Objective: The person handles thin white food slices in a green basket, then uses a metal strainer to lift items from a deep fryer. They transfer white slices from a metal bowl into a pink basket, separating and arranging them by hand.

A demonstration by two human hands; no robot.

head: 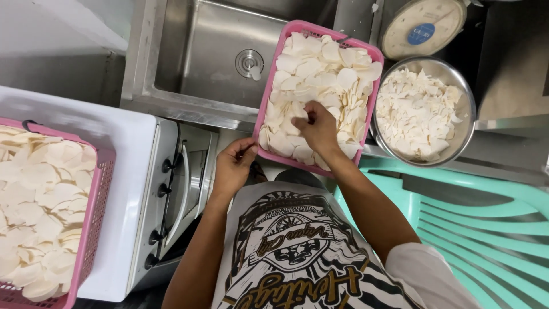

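Left hand [233, 166] grips the near corner of the pink tray [273, 68], thumb over its rim. Right hand [317, 129] rests in the tray, fingertips pinching white chips [320, 66]. Beyond: steel bowl [470, 109] of chips, sink [200, 51].

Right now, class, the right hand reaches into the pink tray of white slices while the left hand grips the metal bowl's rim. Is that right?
Not quite. In the head view the left hand grips the pink tray, not the metal bowl. The right hand does reach into the white slices.
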